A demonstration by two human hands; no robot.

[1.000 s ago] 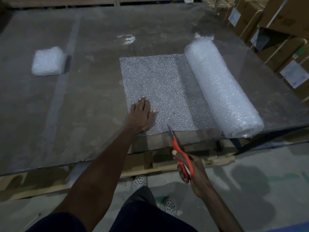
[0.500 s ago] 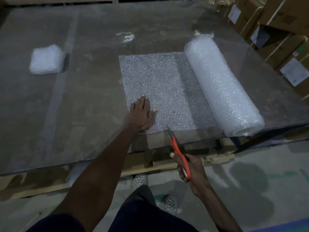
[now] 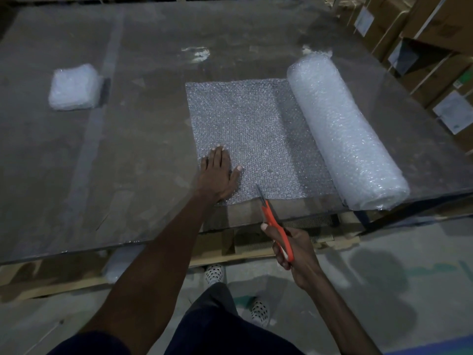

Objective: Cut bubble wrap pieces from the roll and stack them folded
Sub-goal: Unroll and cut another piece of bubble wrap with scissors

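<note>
Standing at the near edge of the surface (image 3: 133, 155), we see dark trousers (image 3: 217, 326) and two dotted shoes (image 3: 215, 274) on the floor below us. Our right hand (image 3: 291, 248) curls its grip round the orange handles of the scissors (image 3: 275, 222), held just off the surface's near edge. The blades point away from us, and their tip lies at the near edge of the sheet (image 3: 256, 134); whether the blades are parted we cannot tell.

Our left hand (image 3: 217, 175) lies flat on the sheet's near left corner, fingers straight and together, thumb spread to the right, pressing the sheet down with no closed grip.

The sheet lies unrolled and flat on the surface, its right side running under the roll (image 3: 343, 131), to which it is joined. The roll lies on its side along the sheet's right edge, slanting from far left to near right, its near end reaching the surface's edge.

Well apart, on the far left of the surface, lies a folded stack (image 3: 74, 87) of bubble wrap. Beyond the roll, at the far right, stand cardboard boxes (image 3: 432, 44) with paper labels.
</note>
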